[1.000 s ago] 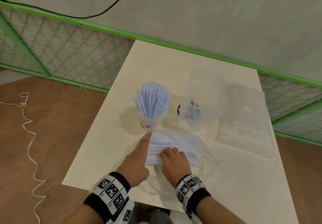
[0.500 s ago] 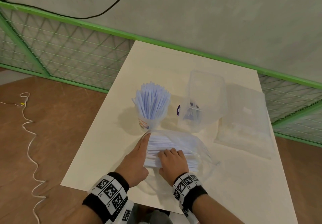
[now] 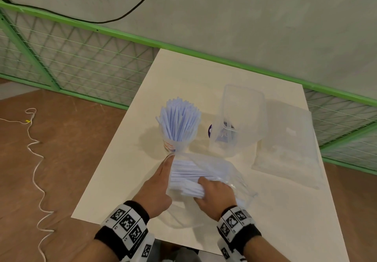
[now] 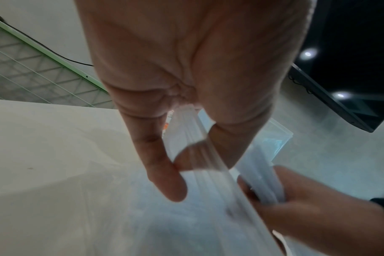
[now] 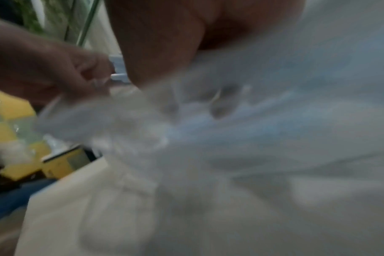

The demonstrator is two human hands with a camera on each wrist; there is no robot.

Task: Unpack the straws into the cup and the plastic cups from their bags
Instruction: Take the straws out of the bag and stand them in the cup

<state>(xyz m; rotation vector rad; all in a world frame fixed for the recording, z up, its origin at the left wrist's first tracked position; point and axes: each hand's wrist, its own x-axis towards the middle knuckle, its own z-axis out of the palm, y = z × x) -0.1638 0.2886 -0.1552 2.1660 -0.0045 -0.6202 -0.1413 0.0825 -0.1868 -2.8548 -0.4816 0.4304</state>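
Note:
A paper cup (image 3: 171, 145) packed with upright pale blue straws (image 3: 178, 122) stands mid-table. In front of it lies a clear bag (image 3: 230, 172) holding more straws (image 3: 187, 175). My left hand (image 3: 161, 180) pinches the bag's open edge; the left wrist view shows the film between thumb and forefinger (image 4: 164, 173). My right hand (image 3: 216, 192) reaches into the bag and grips a bundle of straws (image 4: 259, 176), their ends sticking out leftward. The right wrist view is blurred, showing only crumpled bag film (image 5: 208, 129) and my left hand (image 5: 61, 72).
A tall clear plastic pack (image 3: 242, 114) with something purple inside stands right of the cup. A flat clear bag (image 3: 285, 145) lies at the right on the cream table (image 3: 204, 74). A green mesh fence (image 3: 81, 63) runs behind; a white cord (image 3: 34, 159) trails on the floor.
My right hand has curled round the near bundle of straws and drawn it slightly up and left. The left hand keeps hold of the bag's edge.

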